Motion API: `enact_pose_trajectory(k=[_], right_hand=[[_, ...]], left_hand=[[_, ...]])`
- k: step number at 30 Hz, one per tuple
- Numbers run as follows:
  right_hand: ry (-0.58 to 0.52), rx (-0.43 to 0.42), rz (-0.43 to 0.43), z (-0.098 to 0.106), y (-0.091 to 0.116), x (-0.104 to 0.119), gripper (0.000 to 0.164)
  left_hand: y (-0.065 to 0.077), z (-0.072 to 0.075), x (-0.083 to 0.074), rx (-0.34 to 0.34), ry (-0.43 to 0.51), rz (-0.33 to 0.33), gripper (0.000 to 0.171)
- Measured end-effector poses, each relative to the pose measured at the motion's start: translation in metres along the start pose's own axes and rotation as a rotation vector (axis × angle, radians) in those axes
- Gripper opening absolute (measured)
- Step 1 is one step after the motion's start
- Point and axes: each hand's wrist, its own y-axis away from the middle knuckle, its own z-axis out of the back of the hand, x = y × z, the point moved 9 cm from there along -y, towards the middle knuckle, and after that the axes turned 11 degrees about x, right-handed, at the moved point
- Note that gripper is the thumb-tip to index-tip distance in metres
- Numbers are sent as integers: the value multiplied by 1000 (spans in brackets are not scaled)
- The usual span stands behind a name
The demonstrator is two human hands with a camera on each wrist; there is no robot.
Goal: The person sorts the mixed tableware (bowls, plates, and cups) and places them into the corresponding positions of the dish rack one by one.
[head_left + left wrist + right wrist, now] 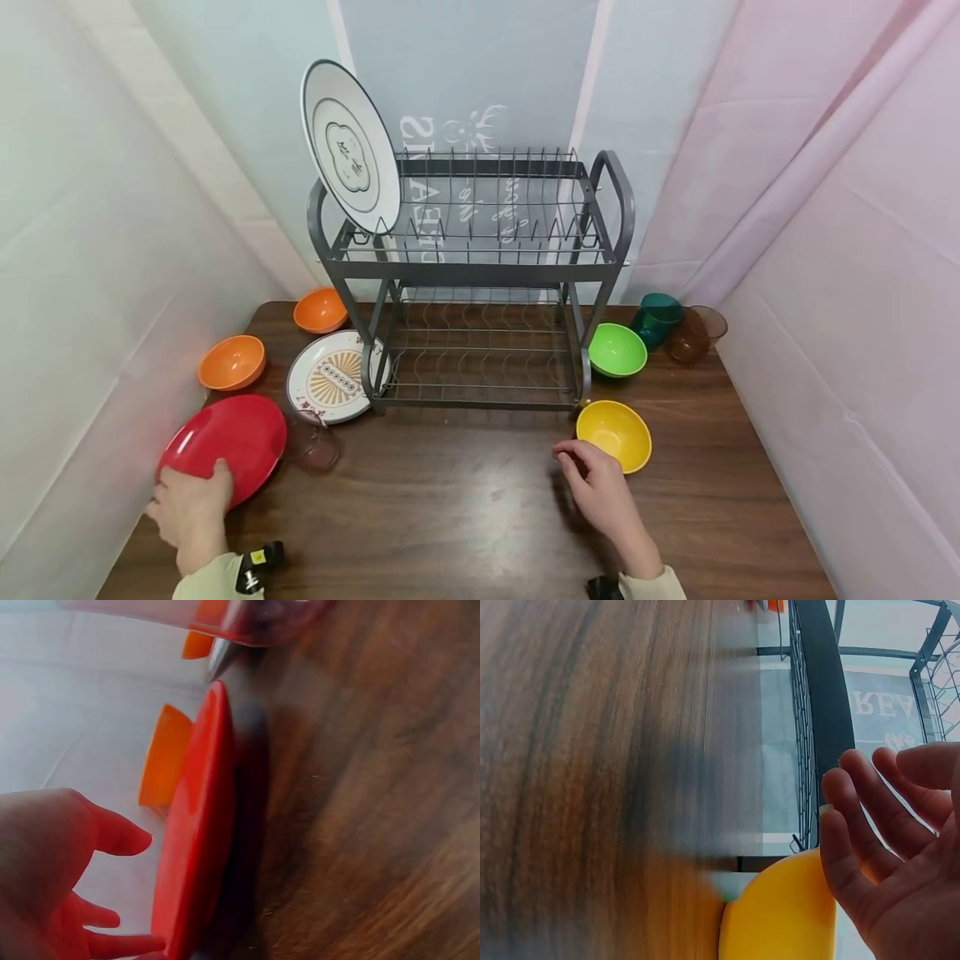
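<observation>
At the left, a glossy red plate lies on the table. My left hand is at its near left rim. In the left wrist view the thumb is spread above the red plate, and the fingertips come right to its rim. My right hand hovers beside a yellow bowl, holding nothing. Its fingers are loosely bent in the right wrist view, with the yellow bowl just below them.
A dark two-tier dish rack stands at the back, a white plate upright in its top tier. Orange bowls, a patterned plate and a clear glass surround the red plate. Right of the rack are a green bowl, teal cup and brown cups.
</observation>
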Motion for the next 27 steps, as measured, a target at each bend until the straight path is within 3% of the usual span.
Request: enact_pose_trajectory(k=[5, 9, 18, 27], right_hand=[[-2, 8, -1, -1, 0, 0, 10], [-9, 9, -8, 0, 1, 0, 10], [-2, 16, -5, 0, 1, 0, 13], [-22, 21, -15, -5, 4, -3, 15]], left_hand=[[-2, 3, 3, -28, -54, -3, 87], [-2, 5, 9, -56, -35, 27, 87], [-4, -4, 27, -17, 194, 127, 99], [-6, -4, 48, -125, 403, 147, 83]])
